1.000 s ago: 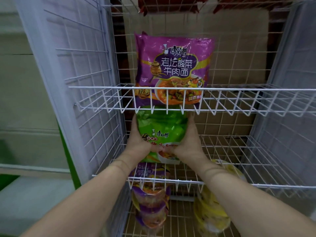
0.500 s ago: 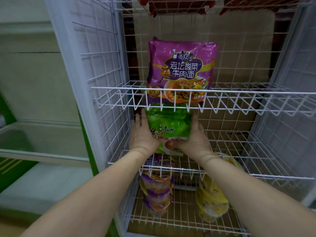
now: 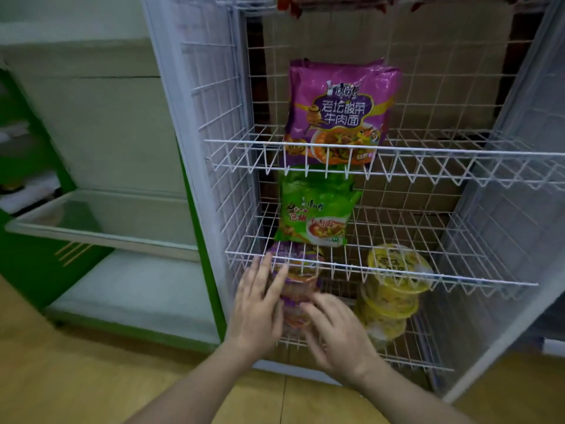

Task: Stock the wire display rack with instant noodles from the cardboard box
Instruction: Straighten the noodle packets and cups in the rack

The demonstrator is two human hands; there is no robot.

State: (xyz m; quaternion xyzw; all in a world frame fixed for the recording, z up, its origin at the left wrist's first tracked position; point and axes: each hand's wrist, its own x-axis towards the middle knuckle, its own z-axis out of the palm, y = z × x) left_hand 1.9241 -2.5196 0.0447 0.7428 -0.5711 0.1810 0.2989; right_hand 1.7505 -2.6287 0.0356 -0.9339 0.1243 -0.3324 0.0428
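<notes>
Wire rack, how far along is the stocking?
Done: a purple packet stands on the upper shelf, a green packet on the middle shelf, purple cups and yellow cups stacked on the bottom shelf. In hand: nothing; left hand and right hand are open, empty. Left: the upper and middle shelves are mostly bare wire.

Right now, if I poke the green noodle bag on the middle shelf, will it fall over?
Probably, yes. The green bag stands on its thin bottom edge on the wire shelf, with nothing beside it, so a poke would likely tip it. Its puffy, crinkled wrapper suggests it is light and squashy.
</notes>
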